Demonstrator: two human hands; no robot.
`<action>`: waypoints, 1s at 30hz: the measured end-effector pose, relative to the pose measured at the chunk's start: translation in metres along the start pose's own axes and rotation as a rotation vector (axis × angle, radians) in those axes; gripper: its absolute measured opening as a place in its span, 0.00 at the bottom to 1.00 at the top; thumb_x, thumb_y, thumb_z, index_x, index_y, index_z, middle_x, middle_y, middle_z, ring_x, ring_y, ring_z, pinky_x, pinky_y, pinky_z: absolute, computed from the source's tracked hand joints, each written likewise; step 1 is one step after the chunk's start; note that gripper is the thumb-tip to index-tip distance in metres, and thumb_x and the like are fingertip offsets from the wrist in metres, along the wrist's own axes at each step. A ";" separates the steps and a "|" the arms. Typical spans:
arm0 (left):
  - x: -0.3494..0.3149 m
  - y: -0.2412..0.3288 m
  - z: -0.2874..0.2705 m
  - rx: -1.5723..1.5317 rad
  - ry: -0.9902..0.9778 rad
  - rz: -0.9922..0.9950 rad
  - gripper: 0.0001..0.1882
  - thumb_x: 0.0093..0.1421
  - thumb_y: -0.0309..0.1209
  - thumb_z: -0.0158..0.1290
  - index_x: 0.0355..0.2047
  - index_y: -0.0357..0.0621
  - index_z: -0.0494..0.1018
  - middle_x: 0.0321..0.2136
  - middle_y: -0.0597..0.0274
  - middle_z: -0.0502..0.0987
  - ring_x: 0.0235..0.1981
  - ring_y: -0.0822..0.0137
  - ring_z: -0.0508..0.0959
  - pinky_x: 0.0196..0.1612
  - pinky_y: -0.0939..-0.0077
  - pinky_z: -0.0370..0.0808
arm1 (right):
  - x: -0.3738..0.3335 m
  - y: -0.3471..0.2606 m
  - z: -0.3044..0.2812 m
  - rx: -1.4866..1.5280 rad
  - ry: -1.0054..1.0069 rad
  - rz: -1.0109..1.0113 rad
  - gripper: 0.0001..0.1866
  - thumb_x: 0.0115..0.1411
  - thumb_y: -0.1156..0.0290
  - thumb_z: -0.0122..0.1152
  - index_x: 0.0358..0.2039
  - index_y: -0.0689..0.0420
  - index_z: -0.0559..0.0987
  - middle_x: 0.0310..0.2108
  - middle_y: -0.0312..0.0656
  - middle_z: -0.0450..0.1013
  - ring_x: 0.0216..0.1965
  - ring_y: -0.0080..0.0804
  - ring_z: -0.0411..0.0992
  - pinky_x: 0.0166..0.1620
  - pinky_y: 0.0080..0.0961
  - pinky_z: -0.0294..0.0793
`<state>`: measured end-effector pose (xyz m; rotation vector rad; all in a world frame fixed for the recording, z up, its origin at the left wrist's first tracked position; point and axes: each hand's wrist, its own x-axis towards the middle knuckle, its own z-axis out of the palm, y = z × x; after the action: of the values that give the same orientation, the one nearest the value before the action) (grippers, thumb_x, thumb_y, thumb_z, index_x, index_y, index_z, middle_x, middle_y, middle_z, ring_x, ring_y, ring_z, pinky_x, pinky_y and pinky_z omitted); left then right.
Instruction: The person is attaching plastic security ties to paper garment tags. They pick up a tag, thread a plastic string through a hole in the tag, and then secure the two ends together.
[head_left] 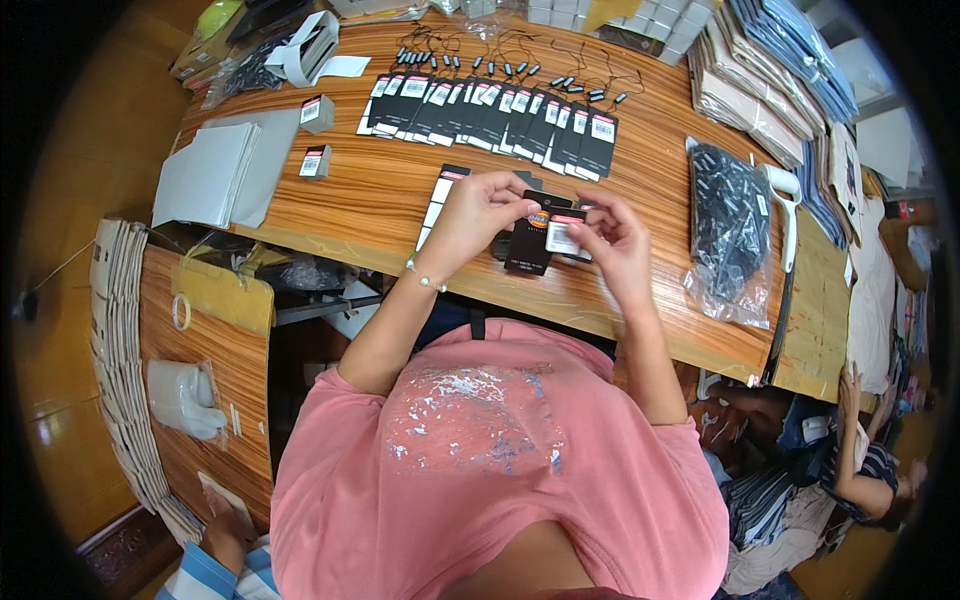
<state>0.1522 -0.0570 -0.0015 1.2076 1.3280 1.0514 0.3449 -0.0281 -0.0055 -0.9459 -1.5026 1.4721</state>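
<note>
Above the table's near edge, my left hand [488, 208] pinches the top of a black hang tag [526, 255] between thumb and fingers. A smaller red-and-white barcode label [565, 238] overlaps the tag's right side, and my right hand [618, 240] has its thumb and fingers closed on it. Whether the label is stuck to the tag, I cannot tell. A strip of white labels [435, 212] lies just left, partly under my left wrist. More dark tags lie behind my hands, mostly hidden.
A fanned row of black tags [500, 115] with cords lies farther back. At left are two small label stacks [316, 160] and white sheets [205, 172]. To the right sit a bag of black cords [728, 225], a white handheld tool [787, 215] and bagged garments [750, 90].
</note>
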 end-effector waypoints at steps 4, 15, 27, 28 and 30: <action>-0.011 0.007 0.014 -0.215 0.042 -0.010 0.10 0.52 0.23 0.53 0.35 0.34 0.70 0.26 0.63 0.75 0.28 0.79 0.75 0.29 0.88 0.72 | -0.003 0.010 0.016 -0.186 0.150 -0.194 0.19 0.45 0.80 0.63 0.40 0.60 0.73 0.21 0.33 0.66 0.22 0.15 0.63 0.26 0.13 0.64; -0.021 0.003 0.024 -0.127 0.092 -0.004 0.09 0.52 0.19 0.52 0.36 0.32 0.69 0.28 0.60 0.75 0.28 0.78 0.74 0.30 0.89 0.71 | -0.051 -0.023 -0.078 -0.507 0.395 -0.176 0.11 0.50 0.73 0.57 0.35 0.58 0.76 0.24 0.41 0.71 0.24 0.26 0.68 0.28 0.20 0.66; -0.032 -0.006 0.027 -0.222 0.021 -0.078 0.09 0.52 0.19 0.51 0.36 0.32 0.69 0.28 0.60 0.75 0.27 0.79 0.73 0.29 0.90 0.70 | -0.099 0.013 -0.176 -1.297 0.619 0.283 0.09 0.50 0.67 0.56 0.31 0.54 0.79 0.25 0.50 0.73 0.29 0.46 0.72 0.33 0.35 0.69; -0.034 -0.006 0.026 -0.225 0.019 -0.085 0.09 0.52 0.19 0.51 0.36 0.32 0.69 0.28 0.60 0.75 0.27 0.79 0.73 0.29 0.90 0.70 | -0.097 0.011 -0.172 -1.314 0.637 0.314 0.09 0.50 0.66 0.56 0.31 0.54 0.79 0.25 0.50 0.73 0.28 0.46 0.72 0.33 0.35 0.69; -0.038 -0.009 0.025 -0.237 0.012 -0.089 0.09 0.52 0.19 0.51 0.36 0.32 0.69 0.28 0.61 0.75 0.27 0.79 0.73 0.28 0.90 0.70 | -0.092 0.006 -0.165 -1.348 0.674 0.377 0.09 0.50 0.64 0.56 0.30 0.53 0.79 0.24 0.49 0.73 0.27 0.46 0.72 0.32 0.36 0.69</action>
<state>0.1755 -0.0963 -0.0090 0.9588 1.2168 1.1182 0.5326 -0.0479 -0.0176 -2.2866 -1.7087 0.0257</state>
